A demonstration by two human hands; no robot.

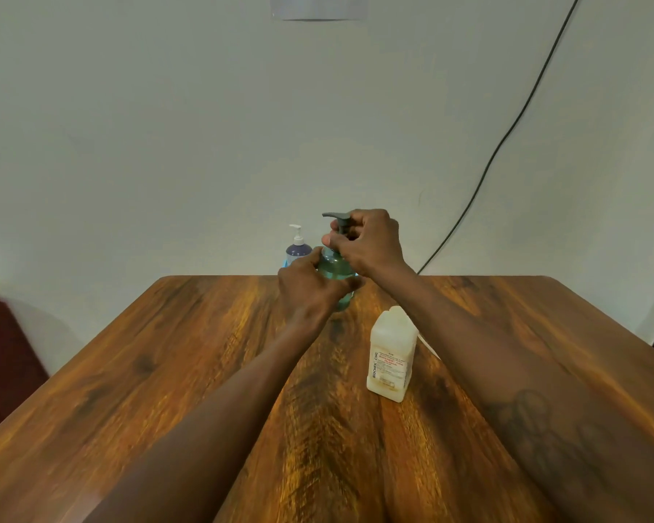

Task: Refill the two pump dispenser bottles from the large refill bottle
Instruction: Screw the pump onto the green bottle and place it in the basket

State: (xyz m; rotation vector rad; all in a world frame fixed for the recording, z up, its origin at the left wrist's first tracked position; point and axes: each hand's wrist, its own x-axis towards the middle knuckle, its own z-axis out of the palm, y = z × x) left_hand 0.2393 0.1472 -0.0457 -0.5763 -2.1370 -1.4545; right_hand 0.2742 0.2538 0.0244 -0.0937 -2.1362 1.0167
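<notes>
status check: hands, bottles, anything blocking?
Left hand around the green bottle; right hand on its pump. Refill bottle standing untouched. Purple bottle behind. Nothing blocking.

Two pump dispenser bottles stand near the middle of the table's [204, 352] far edge: the rear bottle [297, 248] just left of and behind the front bottle [335, 269]. The refill bottle [391, 358] stands nearer, right of centre, apart from both.
</notes>
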